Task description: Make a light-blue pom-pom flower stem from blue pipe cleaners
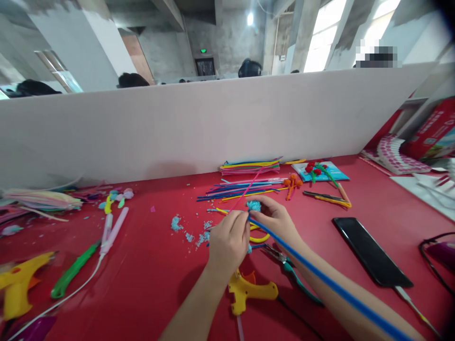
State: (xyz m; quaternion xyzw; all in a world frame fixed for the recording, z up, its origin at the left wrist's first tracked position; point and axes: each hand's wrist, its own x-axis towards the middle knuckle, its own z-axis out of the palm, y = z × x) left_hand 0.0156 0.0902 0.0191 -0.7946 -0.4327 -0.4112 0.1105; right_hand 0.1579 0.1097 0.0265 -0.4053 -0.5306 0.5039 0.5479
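Note:
My left hand (229, 234) is closed, its fingertips pinched at the near end of a long blue pipe cleaner (313, 267). That pipe cleaner runs down to the right across my right forearm. Between the thumb and forefinger of my right hand (279, 220) sits a fluffy light-blue tuft (253, 205), touching the blue pipe cleaner's end. A thin pink pipe cleaner (249, 187) slants up from behind my left hand; whether the fingers hold it is unclear. Below the hands lie a yellow glue gun (250, 290) and teal-handled pliers (295, 277).
Light-blue fuzz clippings (176, 223) lie left of the hands. Pipe cleaner bundles (249, 166) rest against the white partition (199, 128). A phone (371, 251) with a cable is at right. Left are a pink hot styling tool (115, 229), a green-handled tool (74, 270) and another glue gun (23, 284).

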